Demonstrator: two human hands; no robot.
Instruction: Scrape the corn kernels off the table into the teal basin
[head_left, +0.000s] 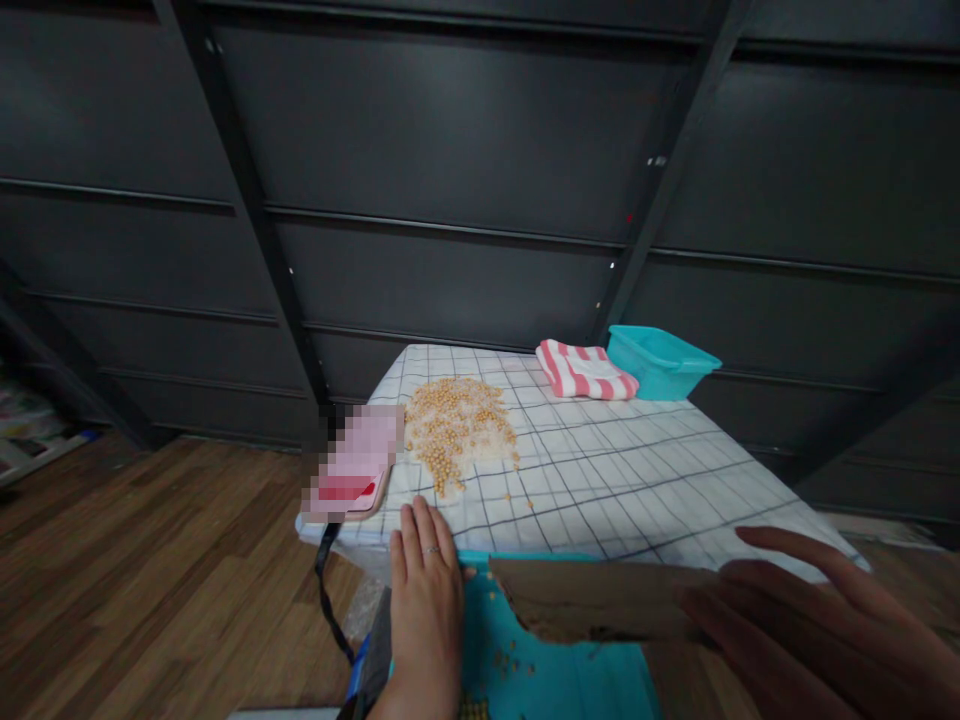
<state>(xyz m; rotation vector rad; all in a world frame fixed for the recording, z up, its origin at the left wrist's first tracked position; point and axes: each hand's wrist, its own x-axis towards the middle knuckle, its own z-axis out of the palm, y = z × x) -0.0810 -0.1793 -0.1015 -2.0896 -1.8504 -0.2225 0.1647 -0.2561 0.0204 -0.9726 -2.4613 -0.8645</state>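
Observation:
My right hand (pixel 817 630), blurred, grips the end of a torn brown cardboard strip (pixel 600 598). The strip lies across above a teal plastic bin (pixel 555 680) at the table's front edge, with some yellow soybeans (pixel 506 660) inside it. My left hand (pixel 426 580) wears a ring and lies with its fingers stretched out over the bin's left rim and the table edge. Its thumb tip shows just inside the bin. Beyond those fingers, a pile of soybeans mixed with pale small grains (pixel 454 425) spreads over the checked tablecloth (pixel 592 450).
At the table's left edge lies a pink, partly pixelated flat object (pixel 364 460), with a black strap (pixel 324 580) hanging below. A red-and-white striped towel (pixel 585 370) and a second teal bin (pixel 660 365) stand at the back right. Dark wall panels (pixel 450 130) rise behind the table.

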